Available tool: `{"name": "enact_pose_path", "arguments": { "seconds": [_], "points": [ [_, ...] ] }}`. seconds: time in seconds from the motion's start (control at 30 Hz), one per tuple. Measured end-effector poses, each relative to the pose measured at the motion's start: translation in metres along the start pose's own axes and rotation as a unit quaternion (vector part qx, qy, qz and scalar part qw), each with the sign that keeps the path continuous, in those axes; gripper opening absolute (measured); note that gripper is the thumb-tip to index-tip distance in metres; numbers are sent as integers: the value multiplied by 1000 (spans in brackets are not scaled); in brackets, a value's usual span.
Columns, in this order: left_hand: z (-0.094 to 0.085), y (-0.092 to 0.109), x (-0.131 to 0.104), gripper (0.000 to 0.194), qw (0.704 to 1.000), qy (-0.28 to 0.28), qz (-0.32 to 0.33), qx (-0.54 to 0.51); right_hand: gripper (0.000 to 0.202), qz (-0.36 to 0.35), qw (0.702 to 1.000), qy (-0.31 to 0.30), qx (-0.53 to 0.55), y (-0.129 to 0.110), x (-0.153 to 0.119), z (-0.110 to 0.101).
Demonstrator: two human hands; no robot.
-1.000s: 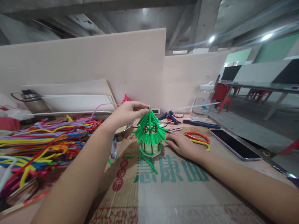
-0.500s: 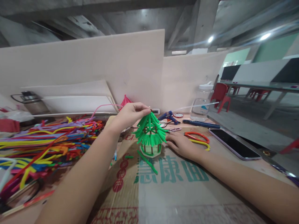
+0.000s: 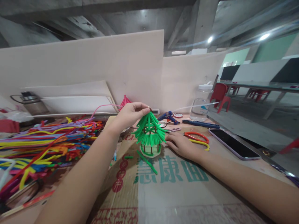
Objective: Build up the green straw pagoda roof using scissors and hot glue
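A small model pavilion [image 3: 150,137] stands upright on the printed cardboard [image 3: 173,193]. Green pipe cleaners form its two-tiered roof, above brown posts and a pale many-sided base. At the roof's peak, the thumb and fingers of my left hand [image 3: 130,115] pinch a small brown tip. My right hand [image 3: 179,143] lies low on the cardboard to the right of the pavilion, holding nothing visible, its fingers stretched toward the lower eaves; whether they touch is unclear. Loose green pipe-cleaner pieces [image 3: 147,162] lie before the base.
On the left spreads a heap of coloured pipe cleaners [image 3: 58,140]. Scissors with red and yellow handles [image 3: 198,137] lie by my right hand, with a phone [image 3: 233,143] farther right. Behind are a blue glue gun [image 3: 170,117] and a clear bottle [image 3: 201,104].
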State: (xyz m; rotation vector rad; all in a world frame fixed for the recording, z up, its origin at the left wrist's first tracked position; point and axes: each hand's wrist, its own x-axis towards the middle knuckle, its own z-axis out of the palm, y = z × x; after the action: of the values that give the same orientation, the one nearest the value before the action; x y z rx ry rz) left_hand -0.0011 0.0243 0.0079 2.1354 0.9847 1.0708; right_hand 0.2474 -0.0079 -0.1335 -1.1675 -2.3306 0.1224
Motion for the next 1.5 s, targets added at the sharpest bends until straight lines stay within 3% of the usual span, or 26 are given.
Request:
{"name": "enact_pose_path", "arguments": {
  "seconds": [0.2,0.47,0.67,0.77,0.83,0.9,1.07,1.2,1.5],
  "points": [
    [8,8,-1,34,998,37,3,51,24,-3,1000,-1,-2,1,0,1],
    [8,10,-1,38,997,35,20,61,22,-14,1000,15,-6,-1,0,2],
    [8,4,1,39,998,27,23,52,33,72,989,129,-23,8,4,-9],
    [5,3,1,41,999,9,24,43,33,123,975,185,-15,29,8,-21],
    [0,5,-1,44,999,-20,21,36,23,148,968,202,0,48,12,-25],
    [-6,9,-4,50,997,-61,9,48,19,166,966,198,18,67,17,-25],
    [-19,12,-12,70,981,-156,-2,117,47,210,965,145,50,95,38,-19],
    [-19,12,-13,69,975,-176,4,137,55,246,959,123,68,104,62,-15],
    [-14,22,-13,62,957,-199,16,209,38,299,948,68,84,99,94,0]
  ]
}}
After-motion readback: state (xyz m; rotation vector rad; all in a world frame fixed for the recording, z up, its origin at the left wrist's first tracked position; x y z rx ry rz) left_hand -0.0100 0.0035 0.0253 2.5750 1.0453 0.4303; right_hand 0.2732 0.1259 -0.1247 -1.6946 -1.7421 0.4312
